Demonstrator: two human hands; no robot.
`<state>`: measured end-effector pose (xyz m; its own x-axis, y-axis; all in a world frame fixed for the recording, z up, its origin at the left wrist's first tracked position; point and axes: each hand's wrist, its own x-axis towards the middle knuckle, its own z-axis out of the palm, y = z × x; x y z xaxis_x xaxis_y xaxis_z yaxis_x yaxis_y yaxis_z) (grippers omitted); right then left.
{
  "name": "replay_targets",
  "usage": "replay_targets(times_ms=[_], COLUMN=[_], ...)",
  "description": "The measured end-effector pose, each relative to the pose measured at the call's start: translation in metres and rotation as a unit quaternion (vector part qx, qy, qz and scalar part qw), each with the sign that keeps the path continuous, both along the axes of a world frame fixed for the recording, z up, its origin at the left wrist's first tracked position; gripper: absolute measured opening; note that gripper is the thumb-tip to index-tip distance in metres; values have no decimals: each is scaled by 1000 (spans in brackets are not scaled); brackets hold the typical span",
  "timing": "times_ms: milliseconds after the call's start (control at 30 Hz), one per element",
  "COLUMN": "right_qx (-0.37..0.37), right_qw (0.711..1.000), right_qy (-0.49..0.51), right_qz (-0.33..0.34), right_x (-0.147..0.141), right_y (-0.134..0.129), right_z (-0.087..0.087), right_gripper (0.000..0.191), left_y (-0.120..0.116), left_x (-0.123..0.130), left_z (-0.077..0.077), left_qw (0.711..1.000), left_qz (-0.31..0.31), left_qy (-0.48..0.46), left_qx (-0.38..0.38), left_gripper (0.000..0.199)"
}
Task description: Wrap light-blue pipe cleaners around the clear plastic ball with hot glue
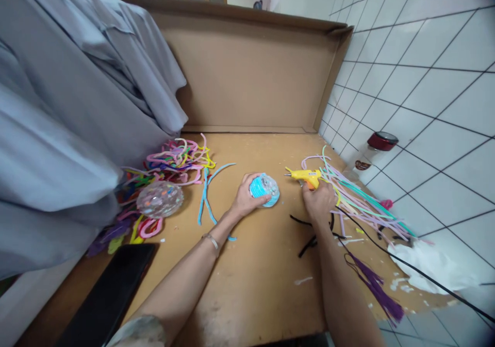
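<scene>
My left hand (247, 197) is wrapped around a small, clear, round container (265, 188) with light blue pipe cleaner wound in rows about its side. Its clear end faces right. In my right hand (319, 201) is a yellow hot glue gun (306, 175), gripped by the handle, its metal nozzle pointing left and a short way apart from the container. Loose light blue pipe cleaners (205, 195) lie crossed on the table, left of my left hand. Beneath my right forearm are black pipe cleaner pieces (307, 245).
Tangled colourful pipe cleaners (176, 156), a clear bumpy plastic piece (160, 199) and a black phone (112, 290) occupy the left. Rightward lie pastel pipe cleaners (363, 202), a purple tassel (377, 287), white tissue (429, 264), a black cord (390, 246) and a red-lidded jar (381, 142). Cardboard (251, 73) stands behind.
</scene>
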<state>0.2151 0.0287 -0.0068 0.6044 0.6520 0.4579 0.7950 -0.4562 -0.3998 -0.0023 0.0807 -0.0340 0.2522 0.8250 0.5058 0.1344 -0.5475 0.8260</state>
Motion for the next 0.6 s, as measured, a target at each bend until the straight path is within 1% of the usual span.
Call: replay_targets(times_ms=[67,167,267,433,600], right_qx=[30,82,118,146,149], right_qw=[1000,996,990,977,973], right_qy=[-1,-12,-31,-49,-36], right_qz=[8,38,75,145,173], right_x=[-2,-6,-12,-22,-27], right_y=[0,-2,-5,-10,-11], right_z=[1,4,9,17,16], right_gripper=[47,47,41,29,24], left_y=[0,0,1,1,0], left_x=[0,1,1,2,3], left_z=[0,0,-1,-1,1], left_qw=[1000,1000,1000,1000,1000], left_qz=[1,3,1,-7,-9], left_qy=[-2,1,1,-12,-5], left_qx=[-1,-8,-10,-15,-5], left_gripper=[68,68,68,70,69])
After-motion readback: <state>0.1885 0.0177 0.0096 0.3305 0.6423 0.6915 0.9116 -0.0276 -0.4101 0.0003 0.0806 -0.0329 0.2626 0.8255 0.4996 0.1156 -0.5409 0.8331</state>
